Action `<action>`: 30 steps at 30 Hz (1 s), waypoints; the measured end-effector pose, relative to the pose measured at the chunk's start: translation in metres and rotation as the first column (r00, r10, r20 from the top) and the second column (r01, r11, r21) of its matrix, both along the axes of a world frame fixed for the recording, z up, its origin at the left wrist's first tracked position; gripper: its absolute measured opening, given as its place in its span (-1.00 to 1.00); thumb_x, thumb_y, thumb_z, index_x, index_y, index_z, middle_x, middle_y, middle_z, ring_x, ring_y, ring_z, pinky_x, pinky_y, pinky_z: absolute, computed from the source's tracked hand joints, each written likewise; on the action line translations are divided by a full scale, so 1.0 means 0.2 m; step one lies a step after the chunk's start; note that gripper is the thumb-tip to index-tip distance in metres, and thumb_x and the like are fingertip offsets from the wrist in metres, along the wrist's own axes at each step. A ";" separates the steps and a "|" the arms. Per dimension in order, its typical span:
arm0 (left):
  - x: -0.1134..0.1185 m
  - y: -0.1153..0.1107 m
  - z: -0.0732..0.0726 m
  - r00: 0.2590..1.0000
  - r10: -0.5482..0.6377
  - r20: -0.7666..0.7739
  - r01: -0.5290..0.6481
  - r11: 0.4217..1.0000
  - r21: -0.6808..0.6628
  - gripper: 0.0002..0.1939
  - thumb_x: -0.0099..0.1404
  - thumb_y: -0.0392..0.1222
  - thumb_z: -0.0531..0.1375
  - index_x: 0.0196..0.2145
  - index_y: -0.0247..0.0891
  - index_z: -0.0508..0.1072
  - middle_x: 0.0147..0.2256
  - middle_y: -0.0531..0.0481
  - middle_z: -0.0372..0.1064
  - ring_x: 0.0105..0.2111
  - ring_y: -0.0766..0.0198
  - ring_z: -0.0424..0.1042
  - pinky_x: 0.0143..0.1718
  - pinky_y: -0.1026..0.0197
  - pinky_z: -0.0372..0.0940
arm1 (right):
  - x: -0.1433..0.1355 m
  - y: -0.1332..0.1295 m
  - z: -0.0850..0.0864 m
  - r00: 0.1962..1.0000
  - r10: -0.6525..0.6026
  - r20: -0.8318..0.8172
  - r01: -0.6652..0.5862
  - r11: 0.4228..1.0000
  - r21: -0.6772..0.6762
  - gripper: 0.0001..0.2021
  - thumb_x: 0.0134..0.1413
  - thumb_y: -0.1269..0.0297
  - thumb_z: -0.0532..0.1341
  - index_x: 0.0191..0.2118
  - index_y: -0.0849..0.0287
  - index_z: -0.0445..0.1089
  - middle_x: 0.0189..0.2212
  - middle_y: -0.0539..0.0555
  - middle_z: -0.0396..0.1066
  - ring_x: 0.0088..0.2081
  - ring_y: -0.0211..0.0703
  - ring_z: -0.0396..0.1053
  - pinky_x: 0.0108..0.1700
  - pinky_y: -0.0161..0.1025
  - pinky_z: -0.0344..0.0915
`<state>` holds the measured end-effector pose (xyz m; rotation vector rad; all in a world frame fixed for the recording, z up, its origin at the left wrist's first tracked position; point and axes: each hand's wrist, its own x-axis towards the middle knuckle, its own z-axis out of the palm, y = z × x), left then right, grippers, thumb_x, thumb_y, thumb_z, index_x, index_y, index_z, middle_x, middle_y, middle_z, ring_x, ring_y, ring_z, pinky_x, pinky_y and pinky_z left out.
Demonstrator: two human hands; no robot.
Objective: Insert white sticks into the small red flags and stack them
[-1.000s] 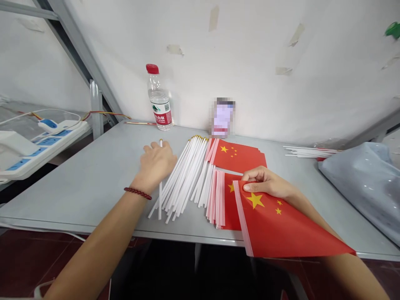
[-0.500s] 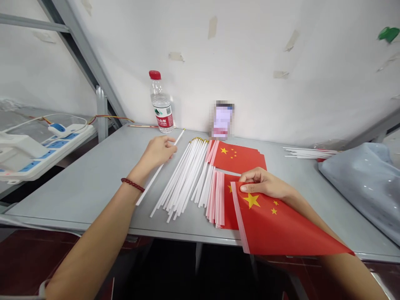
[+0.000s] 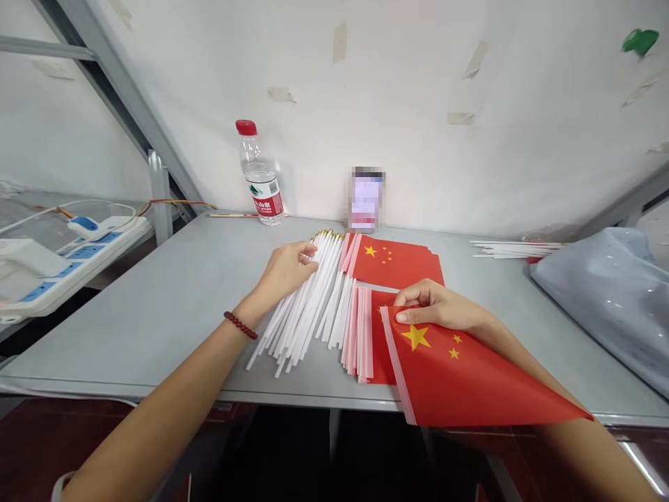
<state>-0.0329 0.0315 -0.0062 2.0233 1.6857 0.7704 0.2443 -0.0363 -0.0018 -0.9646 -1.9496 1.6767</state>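
Pinched by its upper left corner, a red flag [image 3: 470, 383] with yellow stars and a pale sleeve edge hangs from my right hand [image 3: 433, 305]. Behind it lies a pile of flags [image 3: 381, 335], their pink-white sleeves to the left. Farther back, more flags on sticks [image 3: 402, 261] are stacked. My left hand [image 3: 293, 268], with a dark red beaded bracelet on its wrist, is over the loose white sticks [image 3: 303, 321] with gold tips. Its thumb and fingers are apart and hold nothing.
A water bottle [image 3: 263, 185] and a phone [image 3: 364, 201] stand by the wall. At the left is a power strip [image 3: 78, 268] with cables. More white sticks [image 3: 512, 249] and a grey-blue bag [image 3: 606, 300] lie at the right of the grey table [image 3: 130, 314].
My left hand has moved right, onto the bundle of sticks. The single stick that lay under it no longer shows apart from the bundle. My right hand keeps its flag. The view has shifted slightly.
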 end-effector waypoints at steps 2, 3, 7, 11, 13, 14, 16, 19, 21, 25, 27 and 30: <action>0.00 -0.01 0.01 0.999 -0.017 -0.041 0.018 1.000 0.011 -0.70 0.05 -0.20 0.15 -0.23 -0.32 0.49 -0.20 -0.09 0.50 -0.25 0.16 0.47 -0.11 0.17 0.29 | 0.00 0.00 0.01 1.000 -0.010 -0.001 0.010 1.000 0.009 -0.78 0.03 0.19 0.27 -0.46 0.26 0.41 -0.60 -0.08 0.25 -0.59 -0.41 0.06 -0.52 -0.38 0.04; -0.01 -0.01 0.02 0.999 -0.015 -0.043 0.016 1.000 0.018 -0.72 0.06 -0.19 0.15 -0.26 -0.31 0.49 -0.21 -0.09 0.51 -0.23 0.16 0.46 -0.10 0.16 0.29 | 0.00 0.00 0.01 1.000 -0.023 -0.004 0.023 1.000 0.005 -0.78 0.03 0.19 0.27 -0.47 0.26 0.41 -0.62 -0.09 0.23 -0.60 -0.42 0.05 -0.53 -0.38 0.03; 0.01 -0.06 0.06 0.989 -0.078 0.122 0.081 0.997 -0.015 -0.75 0.13 -0.11 0.15 -0.29 -0.30 0.49 -0.32 -0.07 0.50 -0.32 0.21 0.45 -0.30 0.21 0.35 | -0.02 -0.03 0.03 0.992 -0.124 -0.035 0.122 0.991 -0.050 -0.75 0.00 0.15 0.29 -0.48 0.25 0.39 -0.65 -0.08 0.27 -0.62 -0.40 0.14 -0.57 -0.38 0.07; 0.10 -0.17 0.11 0.815 -0.389 0.429 0.535 0.789 -0.302 -0.65 0.19 0.01 0.14 -0.16 -0.26 0.46 -0.34 -0.06 0.48 -0.50 0.33 0.39 -0.54 0.29 0.31 | -0.04 -0.04 0.03 0.967 -0.248 -0.050 0.244 0.967 -0.077 -0.74 0.00 0.12 0.29 -0.44 0.25 0.41 -0.58 -0.02 0.37 -0.56 -0.34 0.29 -0.51 -0.37 0.18; 0.14 -0.22 0.13 0.764 -0.467 0.446 0.632 0.682 -0.368 -0.63 0.19 0.01 0.16 -0.12 -0.23 0.46 -0.35 -0.03 0.47 -0.54 0.37 0.37 -0.55 0.31 0.29 | -0.05 -0.04 0.02 0.954 -0.293 -0.058 0.290 0.955 -0.058 -0.74 0.01 0.11 0.29 -0.41 0.24 0.42 -0.52 0.01 0.41 -0.50 -0.30 0.33 -0.45 -0.35 0.23; 0.16 -0.24 0.13 0.747 -0.485 0.455 0.655 0.655 -0.377 -0.64 0.19 0.01 0.17 -0.12 -0.23 0.47 -0.36 -0.02 0.46 -0.56 0.39 0.36 -0.55 0.32 0.28 | -0.05 -0.04 0.02 0.950 -0.306 -0.066 0.304 0.952 -0.043 -0.75 0.02 0.11 0.28 -0.40 0.24 0.42 -0.50 0.02 0.42 -0.47 -0.29 0.35 -0.43 -0.34 0.25; 0.18 -0.27 0.12 0.714 -0.504 0.485 0.690 0.622 -0.370 -0.66 0.19 -0.01 0.17 -0.14 -0.23 0.48 -0.38 0.00 0.44 -0.57 0.40 0.35 -0.55 0.33 0.26 | -0.06 -0.04 0.01 0.948 -0.310 -0.074 0.309 0.951 -0.017 -0.75 0.04 0.11 0.27 -0.39 0.23 0.43 -0.46 0.03 0.43 -0.43 -0.27 0.36 -0.38 -0.32 0.26; 0.20 -0.28 0.10 0.688 -0.506 0.521 0.714 0.601 -0.359 -0.69 0.20 -0.02 0.16 -0.18 -0.24 0.48 -0.46 0.02 0.42 -0.59 0.39 0.35 -0.58 0.33 0.22 | -0.06 -0.05 0.00 0.953 -0.298 -0.054 0.299 0.954 0.018 -0.74 0.05 0.09 0.26 -0.37 0.23 0.43 -0.46 0.03 0.42 -0.45 -0.28 0.33 -0.40 -0.32 0.24; 0.21 -0.28 0.09 0.690 -0.508 0.516 0.714 0.595 -0.369 -0.74 0.21 -0.03 0.15 -0.26 -0.25 0.48 -0.54 0.04 0.40 -0.60 0.38 0.34 -0.59 0.33 0.22 | -0.07 -0.05 0.00 0.959 -0.281 -0.038 0.282 0.959 0.031 -0.73 0.06 0.07 0.25 -0.36 0.22 0.43 -0.51 0.00 0.38 -0.50 -0.31 0.27 -0.45 -0.33 0.19; 0.21 -0.28 0.08 0.702 -0.492 0.515 0.702 0.600 -0.384 -0.76 0.22 -0.07 0.14 -0.51 -0.27 0.37 -0.61 0.05 0.38 -0.64 0.38 0.33 -0.58 0.32 0.21 | -0.05 -0.05 0.01 0.965 -0.261 0.020 0.258 0.962 0.091 -0.70 0.08 0.03 0.21 -0.29 0.21 0.41 -0.61 -0.08 0.25 -0.59 -0.37 0.13 -0.52 -0.36 0.07; 0.21 -0.27 0.08 0.732 -0.443 0.517 0.662 0.643 -0.386 -0.75 0.21 -0.08 0.13 -0.54 -0.27 0.35 -0.64 0.05 0.36 -0.67 0.38 0.30 -0.60 0.32 0.20 | -0.01 -0.03 0.03 0.961 -0.262 0.087 0.250 0.960 0.125 -0.68 0.07 0.02 0.22 -0.23 0.20 0.39 -0.59 -0.08 0.28 -0.59 -0.36 0.14 -0.53 -0.36 0.07; 0.21 -0.26 0.05 0.787 -0.374 0.491 0.583 0.711 -0.393 -0.75 0.21 -0.08 0.13 -0.54 -0.27 0.37 -0.68 0.06 0.33 -0.70 0.39 0.26 -0.63 0.32 0.18 | 0.10 0.01 0.06 0.955 -0.180 0.237 0.161 0.982 0.096 -0.67 0.01 0.05 0.26 -0.18 0.18 0.38 -0.37 0.03 0.43 -0.42 -0.25 0.32 -0.40 -0.30 0.21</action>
